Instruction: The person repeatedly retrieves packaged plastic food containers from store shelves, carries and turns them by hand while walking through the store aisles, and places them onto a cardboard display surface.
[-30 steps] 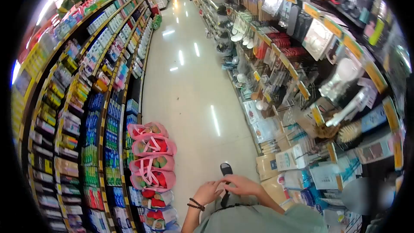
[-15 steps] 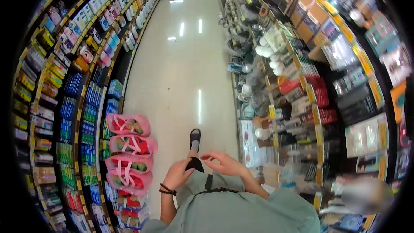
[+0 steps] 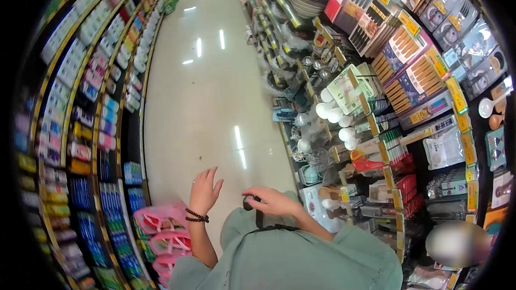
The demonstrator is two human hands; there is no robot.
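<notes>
My left hand (image 3: 204,190) is held out over the aisle floor, fingers stretched and thumb apart, holding nothing. A dark beaded bracelet (image 3: 196,216) circles its wrist, and a ring shows on one finger. My right hand (image 3: 269,200) is in front of my waist with its fingers loosely bent and apart, and no held thing shows. Just under its fingertips is a small dark shape (image 3: 253,203), perhaps part of a sandal; whether they touch I cannot tell. Pink mesh-like bags (image 3: 161,218) hang beside my left forearm.
Shelves of toothpaste boxes (image 3: 113,204) and bottles (image 3: 102,113) line the left. On the right hang white ladles (image 3: 325,110), packs of chopsticks (image 3: 411,83) and other kitchenware. The shiny tiled floor (image 3: 207,102) runs ahead between them. A green bundle (image 3: 172,1) lies far off.
My left hand has risen forward and its fingers have stretched out. The view has turned somewhat right, and the pink bags sit lower. The sandalled foot ahead has gone from sight.
</notes>
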